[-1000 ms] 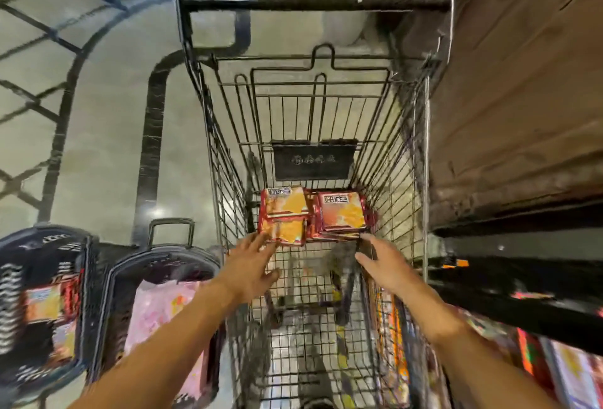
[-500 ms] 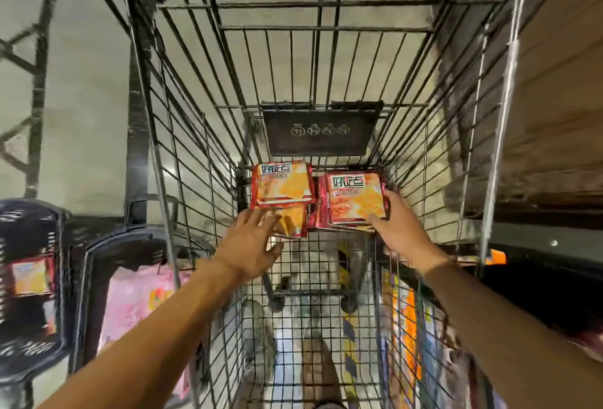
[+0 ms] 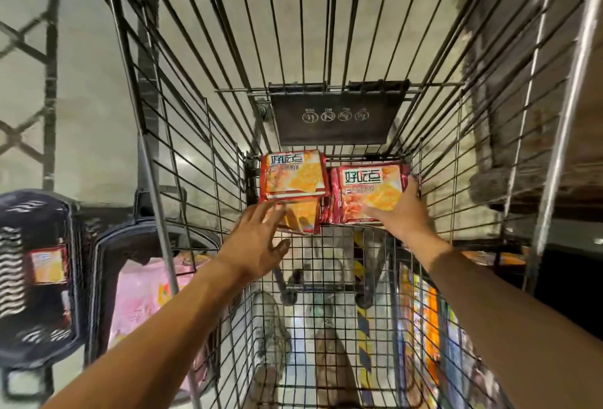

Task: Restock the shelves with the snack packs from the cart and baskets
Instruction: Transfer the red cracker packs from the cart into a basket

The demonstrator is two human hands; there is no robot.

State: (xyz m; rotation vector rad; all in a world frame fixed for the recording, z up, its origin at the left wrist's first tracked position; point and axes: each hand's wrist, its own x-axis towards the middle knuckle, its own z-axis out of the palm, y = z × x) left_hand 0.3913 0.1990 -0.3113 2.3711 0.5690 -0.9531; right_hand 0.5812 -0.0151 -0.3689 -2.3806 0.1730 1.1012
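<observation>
Red and orange snack packs lie at the far end of the wire cart. The left stack has another pack under it, sticking out toward me. My left hand reaches in with fingers spread, its fingertips at the lower pack's near edge. On the right stack rests my right hand, thumb across the front face and fingers curled round the right edge.
Two black baskets stand on the floor left of the cart: one holds an orange pack, the nearer one holds pink packs. Shelves with colourful goods run along the right. A black plate hangs on the cart's far wall.
Both hands have pushed deeper into the cart as my head leaned in. My right hand has closed round the right stack's edge; my left hand has come up to the lower left pack.
</observation>
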